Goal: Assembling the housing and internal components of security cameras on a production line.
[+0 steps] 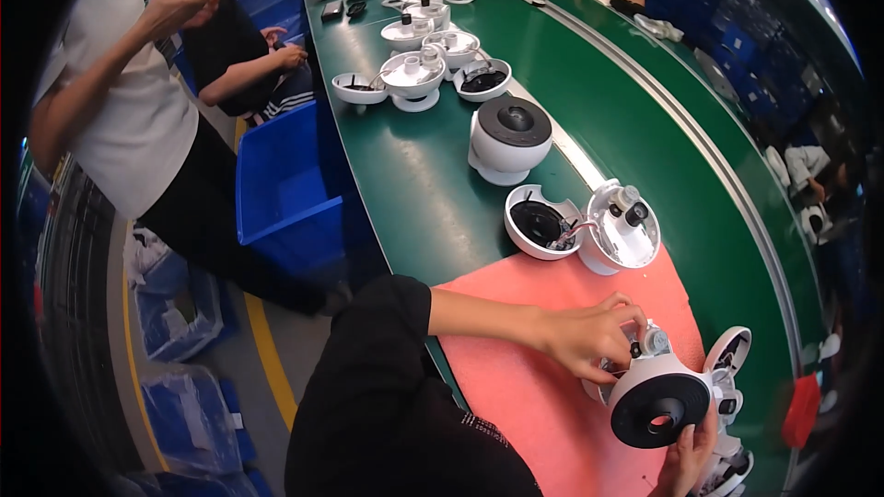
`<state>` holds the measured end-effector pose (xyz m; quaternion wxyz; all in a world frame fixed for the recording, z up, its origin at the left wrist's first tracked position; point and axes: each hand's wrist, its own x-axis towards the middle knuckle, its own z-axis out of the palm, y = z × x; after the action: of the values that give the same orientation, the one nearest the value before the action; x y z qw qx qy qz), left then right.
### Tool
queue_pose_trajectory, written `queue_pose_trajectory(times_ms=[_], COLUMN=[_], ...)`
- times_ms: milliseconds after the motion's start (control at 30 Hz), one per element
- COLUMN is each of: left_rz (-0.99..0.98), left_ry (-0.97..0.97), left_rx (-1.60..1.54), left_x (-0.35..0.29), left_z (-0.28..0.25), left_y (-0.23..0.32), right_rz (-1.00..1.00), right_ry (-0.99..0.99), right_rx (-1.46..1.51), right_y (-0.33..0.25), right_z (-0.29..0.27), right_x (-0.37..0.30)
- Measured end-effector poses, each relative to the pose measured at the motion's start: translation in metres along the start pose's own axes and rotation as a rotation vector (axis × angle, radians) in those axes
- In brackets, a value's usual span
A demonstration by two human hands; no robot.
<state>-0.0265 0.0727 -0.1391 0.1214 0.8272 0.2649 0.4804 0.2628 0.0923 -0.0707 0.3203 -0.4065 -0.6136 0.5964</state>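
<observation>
at lower right, the right hand clasps the black-faced shell by its rim, best kept steady while the left hand bends near the clear fitting, its grip unclear

Loose black sleeve; black top; small pale markings, possibly print; bare fingers.
</observation>
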Motion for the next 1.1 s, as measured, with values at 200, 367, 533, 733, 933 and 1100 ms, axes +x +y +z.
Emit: queue_pose_trajectory(times_ms=[200,367,533,733,933,1100], left_rz=[-0.068,-0.089,-0.140,-0.096,-0.186,-0.176], left_ry=[-0.009,-0.195,-0.198,-0.251,-0.302,-0.341], left_rx=[0.049,-0.070,0.072,0.048,0.049,0.057], left_x=[-0.001,0.015,0.002,0.022,0.019,0.022], left_z=[0.000,-0.012,-0.009,-0.007,-0.024,-0.024], left_y=[0.005,0.002,-0.001,0.003,0.009,0.008], right_rz=[-0.350,-0.580,-0.898,-1.187,-0.660,0.188], right_ry=[-0.205,-0.610,-0.810,-0.973,-0.959,-0.513], right_rx=[-0.371,-0.941,-1.291,-1.497,-0.980,-0.292], right_y=[-0.038,-0.125,-0.124,-0.045,0.023,0.042], right_z=[0.004,0.058,0.137,0.168,0.131,0.084], right_x=[0.053,0.042,0.025,-0.010,-0.016,-0.031])
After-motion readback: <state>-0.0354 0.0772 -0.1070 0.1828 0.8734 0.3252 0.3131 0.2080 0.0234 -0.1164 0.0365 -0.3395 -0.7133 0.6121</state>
